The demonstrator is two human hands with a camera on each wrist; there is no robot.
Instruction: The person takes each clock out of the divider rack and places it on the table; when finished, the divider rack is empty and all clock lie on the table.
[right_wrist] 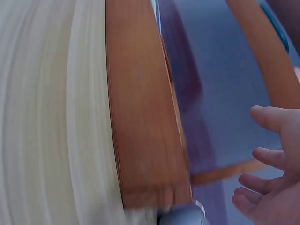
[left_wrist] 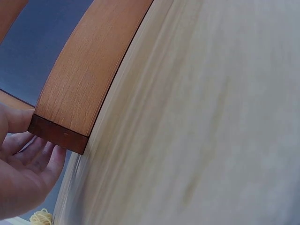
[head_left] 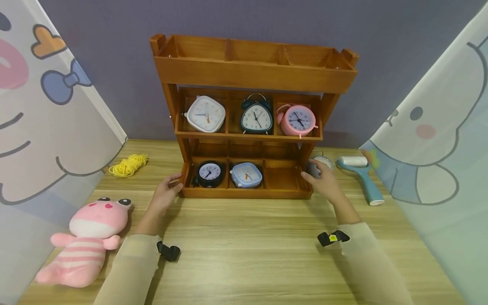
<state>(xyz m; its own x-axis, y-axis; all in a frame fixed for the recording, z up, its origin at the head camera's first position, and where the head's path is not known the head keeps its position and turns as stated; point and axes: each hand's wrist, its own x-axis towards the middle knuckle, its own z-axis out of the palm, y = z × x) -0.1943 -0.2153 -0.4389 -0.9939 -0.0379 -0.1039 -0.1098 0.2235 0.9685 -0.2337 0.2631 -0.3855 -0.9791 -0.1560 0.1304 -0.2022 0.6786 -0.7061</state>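
A brown wooden shelf rack with three tiers stands on the table. My left hand grips the left end of its bottom tier; in the left wrist view the thumb is at the upper edge and the fingers lie against the end. My right hand is beside the right end, its fingers spread and empty in the right wrist view. Behind it, partly hidden, a grey clock stands on the table. The bottom tier holds a black clock and a blue clock; its right compartment is bare.
A white clock, a dark green clock and a pink clock sit in the middle tier. Yellow cord and a pink plush frog lie at left. A blue-handled lint roller lies at right.
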